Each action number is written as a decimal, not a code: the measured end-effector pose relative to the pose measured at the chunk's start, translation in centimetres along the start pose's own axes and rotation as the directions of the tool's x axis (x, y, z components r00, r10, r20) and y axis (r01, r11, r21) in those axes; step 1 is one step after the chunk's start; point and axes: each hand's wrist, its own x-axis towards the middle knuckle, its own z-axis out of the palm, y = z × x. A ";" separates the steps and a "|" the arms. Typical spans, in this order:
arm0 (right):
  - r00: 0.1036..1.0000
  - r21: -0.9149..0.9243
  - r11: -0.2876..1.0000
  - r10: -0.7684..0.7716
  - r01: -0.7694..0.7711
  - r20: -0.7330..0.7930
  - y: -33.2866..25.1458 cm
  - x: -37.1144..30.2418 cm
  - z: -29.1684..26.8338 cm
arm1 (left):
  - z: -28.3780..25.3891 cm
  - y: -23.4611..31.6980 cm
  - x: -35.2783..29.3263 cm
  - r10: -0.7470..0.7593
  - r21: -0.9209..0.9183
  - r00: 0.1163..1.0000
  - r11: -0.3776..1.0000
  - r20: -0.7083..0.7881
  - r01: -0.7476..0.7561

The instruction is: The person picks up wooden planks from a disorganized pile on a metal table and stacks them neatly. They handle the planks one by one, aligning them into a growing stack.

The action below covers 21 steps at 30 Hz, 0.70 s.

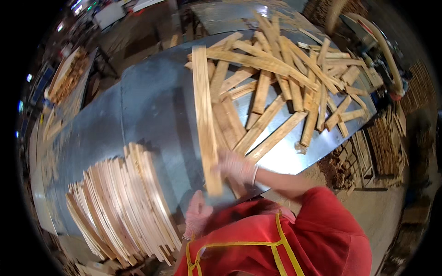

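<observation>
Legible text, labels, numbers, signs: none. Long board, centre of frame: blurred, only wood grain made out; loose strips, upper right: no marking readable; stacked strips, lower left: likewise; red clothing with yellow trim, lower right: no lettering readable; bright lights, upper left: too small and blurred to tell any sign

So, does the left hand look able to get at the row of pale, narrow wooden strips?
Probably yes: the gloved left hand seems empty and is beside the row's right end, with nothing visible blocking it.
</observation>
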 end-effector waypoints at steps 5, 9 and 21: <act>0.540 -0.036 0.758 -0.497 0.652 -0.679 -8.7 0.9 -25.9 | 5.6 0.4 7.3 0.407 0.879 0.905 0.378 0.124 -0.291; 0.060 -0.403 0.914 -0.405 0.038 -0.912 6.2 -6.4 -40.7 | 9.4 0.2 11.8 0.291 0.867 0.949 0.436 0.117 -0.241; 0.052 0.404 0.868 0.407 0.288 -0.912 20.5 -13.8 -42.6 | 9.8 0.6 6.5 -0.029 0.364 0.997 0.932 0.071 0.001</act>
